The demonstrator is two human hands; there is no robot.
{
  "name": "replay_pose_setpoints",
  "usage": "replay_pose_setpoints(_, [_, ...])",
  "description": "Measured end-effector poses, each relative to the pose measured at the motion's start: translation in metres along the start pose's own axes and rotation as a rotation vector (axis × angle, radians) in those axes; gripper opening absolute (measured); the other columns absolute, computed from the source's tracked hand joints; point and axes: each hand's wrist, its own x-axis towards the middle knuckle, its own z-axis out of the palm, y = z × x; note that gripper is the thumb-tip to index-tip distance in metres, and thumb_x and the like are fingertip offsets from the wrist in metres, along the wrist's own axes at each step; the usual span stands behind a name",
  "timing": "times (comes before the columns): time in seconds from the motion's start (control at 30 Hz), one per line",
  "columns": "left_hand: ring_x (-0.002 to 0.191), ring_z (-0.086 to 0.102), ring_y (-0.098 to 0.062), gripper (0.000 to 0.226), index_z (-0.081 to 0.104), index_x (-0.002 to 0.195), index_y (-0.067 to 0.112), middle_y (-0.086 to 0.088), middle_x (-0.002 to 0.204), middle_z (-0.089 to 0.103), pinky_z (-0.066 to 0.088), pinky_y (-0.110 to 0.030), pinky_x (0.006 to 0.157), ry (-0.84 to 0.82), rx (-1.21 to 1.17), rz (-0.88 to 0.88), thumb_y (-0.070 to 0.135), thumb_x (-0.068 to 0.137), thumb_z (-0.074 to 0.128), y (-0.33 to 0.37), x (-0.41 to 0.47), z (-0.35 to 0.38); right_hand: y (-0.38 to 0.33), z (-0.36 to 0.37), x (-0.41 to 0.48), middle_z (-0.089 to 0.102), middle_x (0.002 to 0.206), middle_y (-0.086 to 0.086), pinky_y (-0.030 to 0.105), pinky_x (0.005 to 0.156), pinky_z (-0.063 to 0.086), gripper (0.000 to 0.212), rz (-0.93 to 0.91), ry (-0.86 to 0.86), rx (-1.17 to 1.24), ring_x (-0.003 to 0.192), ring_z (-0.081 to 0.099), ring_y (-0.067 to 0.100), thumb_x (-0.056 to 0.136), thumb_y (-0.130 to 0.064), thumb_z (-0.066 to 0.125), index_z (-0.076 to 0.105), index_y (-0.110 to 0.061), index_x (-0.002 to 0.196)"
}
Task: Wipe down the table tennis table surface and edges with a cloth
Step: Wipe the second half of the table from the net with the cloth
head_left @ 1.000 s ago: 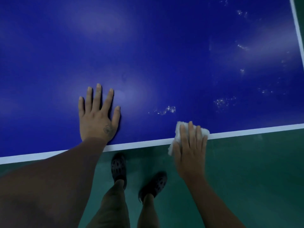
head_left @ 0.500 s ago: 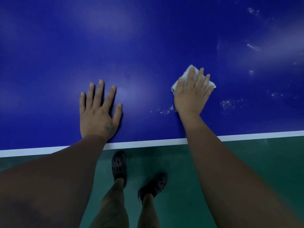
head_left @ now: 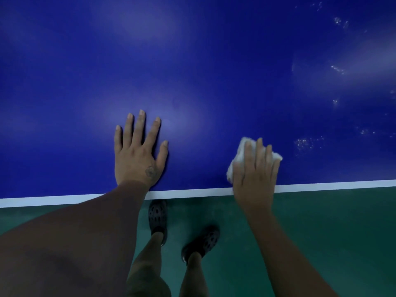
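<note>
Blue table tennis table [head_left: 192,61] fills the upper part of my head view, with pale glare patches on it. Left hand [head_left: 137,155] lies flat on the blue top, palm down, fingers straight and spread, thumb out to the right, holding nothing. Its heel sits just inside the white edge line [head_left: 192,192], and the forearm crosses that line toward lower left. Small dark mark [head_left: 151,171] on the back of that hand near the thumb base is too blurred for me to read.

Right hand [head_left: 255,174] is palm down on top of the white cloth [head_left: 241,151], fingers close together and nearly straight, pressing it onto the table. I see no pinch. Cloth is bunched, poking out past the fingertips and along the hand's left side. It sits on the blue surface right by the near edge, beside the white line. Right wrist hangs over the edge.

Whitish specks [head_left: 308,143] dot the blue just right of the cloth, with more farther up the right side.

Below the edge I see green floor [head_left: 332,221], bare legs and two dark perforated clogs [head_left: 158,217], the left one partly under the table edge.
</note>
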Motion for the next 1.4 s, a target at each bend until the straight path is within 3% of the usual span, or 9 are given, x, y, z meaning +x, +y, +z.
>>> replay_pose_setpoints(0.2, [0.168, 0.001, -0.028, 0.066, 0.023, 0.172, 0.033, -0.002, 0.181, 0.01, 0.007, -0.056, 0.135, 0.001, 0.006, 0.007, 0.061, 0.112, 0.025, -0.003, -0.001, 0.004, -0.074, -0.003, 0.109, 0.008, 0.182, 0.008, 0.062, 0.133, 0.006, 0.067, 0.156, 0.039, 0.08, 0.168, 0.004, 0.033, 0.114, -0.056, 0.018, 0.011, -0.029, 0.174])
replay_pose_setpoints(0.37, [0.168, 0.002, -0.028, 0.064, 0.023, 0.172, 0.034, -0.002, 0.181, 0.01, 0.007, -0.056, 0.134, 0.01, -0.004, 0.012, 0.058, 0.112, 0.026, -0.003, 0.0, 0.007, -0.129, 0.02, 0.037, 0.004, 0.182, 0.008, 0.061, 0.134, 0.007, 0.066, -0.202, 0.008, 0.043, 0.168, 0.001, 0.033, 0.116, -0.054, 0.022, 0.007, -0.026, 0.175])
replay_pose_setpoints(0.57, [0.168, 0.0, -0.027, 0.065, 0.02, 0.172, 0.034, -0.002, 0.182, 0.008, 0.007, -0.056, 0.135, -0.001, 0.005, 0.006, 0.06, 0.112, 0.023, -0.004, 0.0, 0.008, -0.067, 0.032, -0.085, 0.001, 0.183, 0.002, 0.06, 0.133, 0.01, 0.064, -0.466, -0.134, -0.014, 0.168, 0.003, 0.032, 0.116, -0.053, 0.029, 0.012, -0.03, 0.174])
replay_pose_setpoints(0.7, [0.168, -0.001, -0.028, 0.066, 0.019, 0.172, 0.034, -0.002, 0.182, 0.008, 0.008, -0.057, 0.134, -0.015, 0.005, 0.001, 0.06, 0.112, 0.022, -0.004, 0.0, 0.007, -0.046, 0.017, -0.026, 0.011, 0.181, 0.01, 0.063, 0.133, 0.012, 0.06, -0.277, -0.053, -0.036, 0.167, 0.009, 0.036, 0.118, -0.042, 0.027, 0.018, -0.021, 0.174])
replay_pose_setpoints(0.83, [0.168, -0.002, -0.028, 0.066, 0.017, 0.173, 0.034, -0.002, 0.182, 0.005, 0.007, -0.057, 0.134, -0.034, 0.006, 0.001, 0.06, 0.112, 0.021, -0.004, 0.0, 0.007, -0.099, 0.01, 0.047, 0.013, 0.181, 0.009, 0.064, 0.132, 0.01, 0.059, -0.044, 0.001, 0.026, 0.168, 0.007, 0.034, 0.118, -0.043, 0.026, 0.015, -0.027, 0.174])
replay_pose_setpoints(1.07, [0.168, -0.003, -0.029, 0.067, 0.017, 0.173, 0.033, -0.004, 0.182, 0.005, 0.007, -0.058, 0.134, -0.058, -0.022, 0.002, 0.059, 0.112, 0.022, -0.004, 0.001, 0.005, -0.117, 0.032, -0.047, 0.011, 0.182, 0.004, 0.061, 0.133, 0.014, 0.06, -0.342, -0.038, 0.048, 0.168, 0.008, 0.032, 0.118, -0.046, 0.031, 0.02, -0.028, 0.173])
replay_pose_setpoints(1.2, [0.168, -0.002, -0.031, 0.067, 0.016, 0.173, 0.032, -0.005, 0.182, 0.006, 0.009, -0.059, 0.134, -0.064, -0.03, -0.001, 0.059, 0.111, 0.023, -0.003, 0.0, 0.003, -0.072, 0.022, -0.077, 0.01, 0.182, 0.004, 0.065, 0.132, 0.015, 0.06, -0.32, -0.087, 0.02, 0.168, 0.009, 0.034, 0.117, -0.046, 0.031, 0.022, -0.027, 0.173])
replay_pose_setpoints(1.3, [0.168, -0.004, -0.031, 0.068, 0.013, 0.173, 0.032, -0.005, 0.182, 0.003, 0.007, -0.059, 0.134, -0.083, -0.024, 0.003, 0.059, 0.111, 0.021, -0.003, 0.0, 0.002, -0.058, 0.011, -0.043, 0.005, 0.182, 0.012, 0.068, 0.131, 0.011, 0.063, -0.221, -0.07, -0.113, 0.167, 0.004, 0.039, 0.115, -0.039, 0.029, 0.013, -0.025, 0.174])
replay_pose_setpoints(1.4, [0.168, -0.007, -0.031, 0.069, 0.01, 0.173, 0.032, -0.005, 0.182, 0.0, 0.005, -0.059, 0.134, -0.094, -0.019, 0.005, 0.06, 0.111, 0.019, -0.003, 0.001, 0.001, -0.071, 0.002, -0.001, 0.01, 0.181, 0.011, 0.061, 0.134, 0.005, 0.056, -0.101, -0.02, -0.072, 0.168, 0.005, 0.034, 0.117, -0.04, 0.026, 0.023, -0.031, 0.172])
